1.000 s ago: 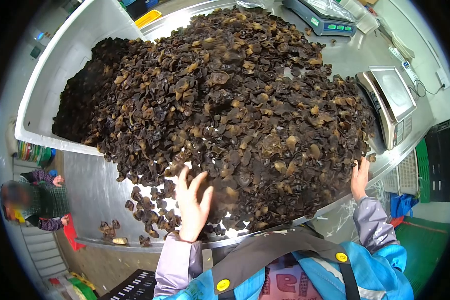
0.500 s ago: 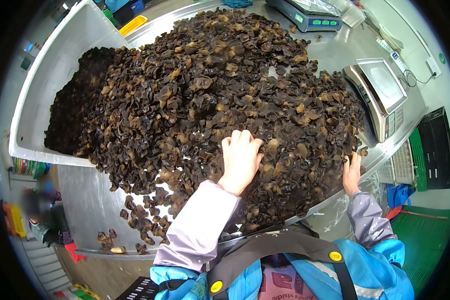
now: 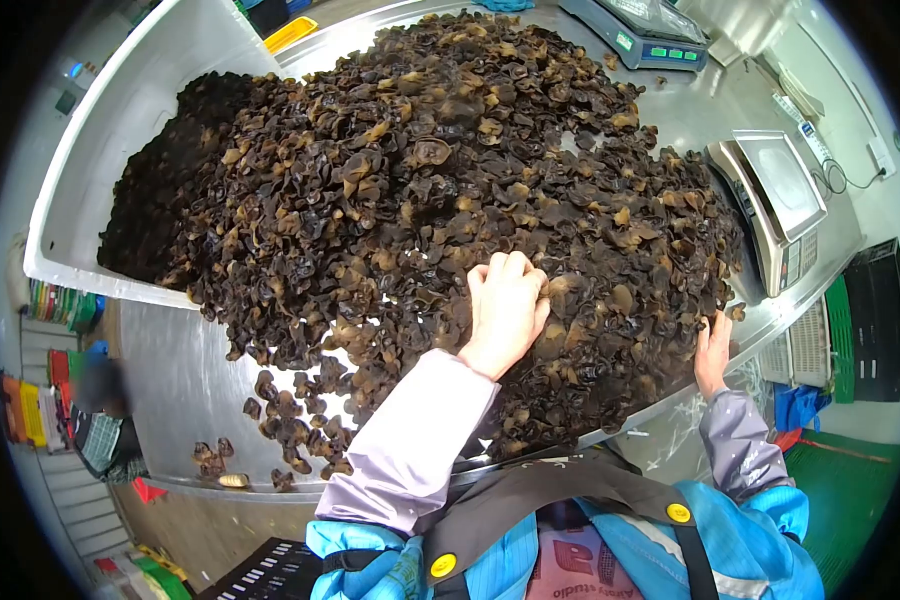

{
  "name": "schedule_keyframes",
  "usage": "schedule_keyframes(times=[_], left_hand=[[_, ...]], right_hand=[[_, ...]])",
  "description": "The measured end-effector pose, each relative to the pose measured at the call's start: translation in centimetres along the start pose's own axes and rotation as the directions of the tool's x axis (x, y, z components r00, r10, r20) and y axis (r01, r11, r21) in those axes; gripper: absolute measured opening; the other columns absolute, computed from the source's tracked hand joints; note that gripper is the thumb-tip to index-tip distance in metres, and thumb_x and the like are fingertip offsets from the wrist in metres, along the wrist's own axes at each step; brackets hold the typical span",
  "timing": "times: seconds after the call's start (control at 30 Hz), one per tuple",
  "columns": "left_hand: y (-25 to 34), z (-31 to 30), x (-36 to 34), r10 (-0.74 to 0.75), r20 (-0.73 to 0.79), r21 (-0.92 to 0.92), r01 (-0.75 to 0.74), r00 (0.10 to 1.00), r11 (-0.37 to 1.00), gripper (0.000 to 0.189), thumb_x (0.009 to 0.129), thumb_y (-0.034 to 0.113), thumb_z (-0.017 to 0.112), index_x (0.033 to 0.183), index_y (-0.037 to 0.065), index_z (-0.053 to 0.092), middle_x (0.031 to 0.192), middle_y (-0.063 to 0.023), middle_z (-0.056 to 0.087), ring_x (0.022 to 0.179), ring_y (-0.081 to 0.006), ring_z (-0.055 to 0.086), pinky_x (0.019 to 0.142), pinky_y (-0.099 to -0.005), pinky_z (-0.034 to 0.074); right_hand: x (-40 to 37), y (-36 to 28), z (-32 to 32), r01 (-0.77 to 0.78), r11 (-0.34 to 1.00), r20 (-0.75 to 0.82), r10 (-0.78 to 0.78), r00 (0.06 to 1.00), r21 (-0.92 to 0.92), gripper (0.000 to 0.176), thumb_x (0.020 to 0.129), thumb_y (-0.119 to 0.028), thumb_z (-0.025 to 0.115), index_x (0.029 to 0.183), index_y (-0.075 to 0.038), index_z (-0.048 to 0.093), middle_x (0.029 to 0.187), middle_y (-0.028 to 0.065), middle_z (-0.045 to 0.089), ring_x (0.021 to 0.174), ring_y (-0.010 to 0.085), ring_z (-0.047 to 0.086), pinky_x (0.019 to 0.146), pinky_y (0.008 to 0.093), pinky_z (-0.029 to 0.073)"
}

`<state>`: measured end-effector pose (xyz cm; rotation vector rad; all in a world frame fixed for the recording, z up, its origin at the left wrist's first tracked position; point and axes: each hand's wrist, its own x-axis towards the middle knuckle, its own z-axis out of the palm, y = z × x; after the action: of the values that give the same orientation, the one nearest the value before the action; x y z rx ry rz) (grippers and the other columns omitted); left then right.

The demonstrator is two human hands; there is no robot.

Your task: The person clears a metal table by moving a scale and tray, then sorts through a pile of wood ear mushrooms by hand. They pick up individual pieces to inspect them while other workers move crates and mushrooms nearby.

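A large heap of dark brown wood ear mushrooms [image 3: 400, 190] covers much of the metal table [image 3: 185, 390]. My left hand [image 3: 507, 315] rests on the near middle of the heap, its fingers curled down among the pieces; the fingertips are partly hidden. At the heap's right end, by the table's near edge, my right hand [image 3: 712, 357] touches the outer mushrooms with its fingers stretched out. A white tub [image 3: 90, 190] lies tipped on its side at the left, with mushrooms spreading from its mouth.
One scale [image 3: 775, 205] stands right of the heap, another scale [image 3: 645, 35] at the back. A small pale object [image 3: 233, 480] and loose mushrooms lie near the front left edge. Dark crates [image 3: 875, 320] stand beyond the right edge. A person [image 3: 105, 420] is at the far left.
The view has shifted a little, so the heap and tub appear farther right. Against the heap, my left hand has come slightly nearer to me. My right hand stays by the heap's right end.
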<state>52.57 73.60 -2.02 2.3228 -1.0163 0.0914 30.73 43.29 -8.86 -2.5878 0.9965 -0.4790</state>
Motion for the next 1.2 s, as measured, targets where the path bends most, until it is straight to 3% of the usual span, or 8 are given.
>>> schedule_keyframes(times=[0.23, 0.4, 0.53, 0.63, 0.9, 1.0, 1.13, 1.2], left_hand=[[-1.4, -1.7, -0.8, -0.095, -0.041, -0.361, 0.074, 0.995, 0.929, 0.016, 0.069, 0.014, 0.071, 0.080, 0.009, 0.062, 0.090, -0.0037, 0.053, 0.094, -0.0204, 0.051, 0.086, -0.0356, 0.038], [-1.1, -5.0, -1.8, -0.353, 0.225, -0.939, 0.298, 0.908, 0.170, 0.009, 0.080, 0.009, 0.066, 0.087, 0.005, 0.062, 0.107, -0.0047, 0.059, 0.097, -0.0142, 0.054, 0.085, -0.0264, 0.041], [-1.7, -5.6, -3.2, -0.386, 0.199, -0.976, 0.217, 0.901, 0.003, 0.013, 0.084, 0.010, 0.063, 0.095, 0.005, 0.060, 0.108, -0.0094, 0.061, 0.097, -0.0171, 0.058, 0.083, -0.0272, 0.046], [-2.2, -6.1, -4.8, -0.315, 0.317, -0.877, 0.150, 0.895, -0.456, 0.017, 0.088, 0.013, 0.058, 0.103, 0.004, 0.056, 0.102, -0.0126, 0.062, 0.089, -0.0230, 0.063, 0.077, -0.0327, 0.053], [-7.3, -7.0, -13.1, -0.572, 0.240, -0.931, 0.018, 0.784, -0.366, 0.013, 0.087, 0.013, 0.061, 0.097, 0.009, 0.055, 0.092, -0.0072, 0.062, 0.079, -0.0177, 0.061, 0.067, -0.0284, 0.051], [-11.2, -9.0, -18.7, -0.864, 0.074, -0.977, 0.208, 0.498, 0.037, 0.017, 0.087, 0.012, 0.060, 0.102, 0.007, 0.053, 0.087, -0.0052, 0.060, 0.071, -0.0148, 0.059, 0.061, -0.0282, 0.050], [-13.0, -16.1, -24.6, -0.937, -0.276, -0.801, 0.487, 0.216, 0.348, 0.020, 0.086, 0.005, 0.055, 0.106, 0.006, 0.054, 0.088, -0.0057, 0.061, 0.073, -0.0125, 0.059, 0.062, -0.0261, 0.050], [-16.8, -18.0, -30.0, -0.865, -0.443, -0.697, 0.516, 0.237, 0.498, 0.019, 0.085, 0.003, 0.054, 0.105, 0.004, 0.056, 0.091, -0.0069, 0.062, 0.073, -0.0121, 0.059, 0.065, -0.0250, 0.049]], right_hand=[[0.0, 0.4, 0.3, 0.007, 1.000, -0.026, -0.008, 1.000, -0.016, 0.030, 0.093, -0.021, 0.044, 0.115, -0.001, 0.045, 0.109, 0.0179, 0.046, 0.103, 0.0356, 0.048, 0.087, 0.0387, 0.039], [0.1, 0.9, 0.6, 0.025, 1.000, -0.024, -0.024, 0.999, 0.012, 0.029, 0.092, -0.020, 0.044, 0.115, -0.001, 0.045, 0.109, 0.0177, 0.047, 0.102, 0.0357, 0.048, 0.086, 0.0382, 0.039], [0.1, 0.9, 0.6, 0.038, 0.999, -0.036, -0.038, 0.999, -0.017, 0.030, 0.093, -0.020, 0.043, 0.116, -0.001, 0.045, 0.108, 0.0178, 0.046, 0.101, 0.0361, 0.048, 0.086, 0.0381, 0.039], [0.2, 1.9, 1.0, 0.076, 0.996, -0.042, -0.077, 0.996, -0.038, 0.031, 0.094, -0.021, 0.042, 0.116, -0.001, 0.045, 0.106, 0.0180, 0.046, 0.100, 0.0360, 0.048, 0.086, 0.0381, 0.039], [1.1, 6.8, 2.3, 0.056, 0.998, 0.070, -0.055, 0.996, -0.009, 0.043, 0.096, -0.023, 0.038, 0.130, 0.003, 0.036, 0.129, 0.0205, 0.040, 0.122, 0.0339, 0.036, 0.102, 0.0377, 0.026], [1.8, 9.5, 3.3, 0.060, 0.996, 0.107, -0.053, 0.993, -0.059, 0.051, 0.098, -0.029, 0.034, 0.136, 0.004, 0.028, 0.139, 0.0217, 0.032, 0.130, 0.0342, 0.027, 0.108, 0.0365, 0.018], [2.0, 10.0, 3.5, 0.067, 0.997, 0.097, -0.064, 0.993, -0.031, 0.051, 0.098, -0.030, 0.034, 0.136, 0.003, 0.027, 0.139, 0.0214, 0.031, 0.129, 0.0342, 0.028, 0.108, 0.0364, 0.019], [1.8, 9.0, 3.3, 0.073, 0.997, 0.096, -0.070, 0.993, -0.033, 0.051, 0.098, -0.030, 0.034, 0.136, 0.003, 0.028, 0.138, 0.0215, 0.031, 0.129, 0.0344, 0.028, 0.107, 0.0367, 0.019]])
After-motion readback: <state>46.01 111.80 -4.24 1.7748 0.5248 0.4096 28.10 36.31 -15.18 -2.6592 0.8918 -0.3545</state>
